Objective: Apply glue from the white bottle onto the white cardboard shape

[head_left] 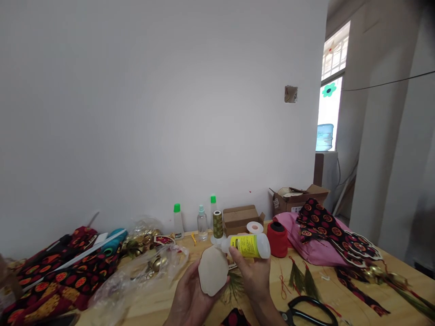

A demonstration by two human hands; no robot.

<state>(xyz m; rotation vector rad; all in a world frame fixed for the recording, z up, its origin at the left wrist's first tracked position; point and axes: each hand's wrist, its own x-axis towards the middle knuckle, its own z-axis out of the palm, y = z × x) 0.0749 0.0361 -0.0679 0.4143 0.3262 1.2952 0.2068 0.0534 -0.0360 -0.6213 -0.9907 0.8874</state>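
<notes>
My left hand (pixel 186 296) holds a pale, flat piece with a wavy edge (pixel 213 271), its plain face turned up toward me. It looks like board or thin wood. The fingers of my right hand (pixel 255 276) are wrapped round a white squeeze bottle with a yellow label (pixel 246 245). The bottle lies nearly level, its narrow end pointing left at the upper right edge of the pale piece. Whether the tip touches the piece, I cannot tell. Under my hands, green tassel threads (pixel 234 285) and a bit of dark patterned cloth (pixel 235 318) show on the wooden table (pixel 154 301).
Black-handled scissors (pixel 311 310) lie by my right wrist, near green tassels (pixel 309 283). Behind stand a red thread cone (pixel 277 240), an olive thread spool (pixel 217 224), a clear bottle (pixel 202 225) and cardboard boxes (pixel 240 215). Patterned fabric (pixel 54 276) and a plastic bag (pixel 127 283) cover the left.
</notes>
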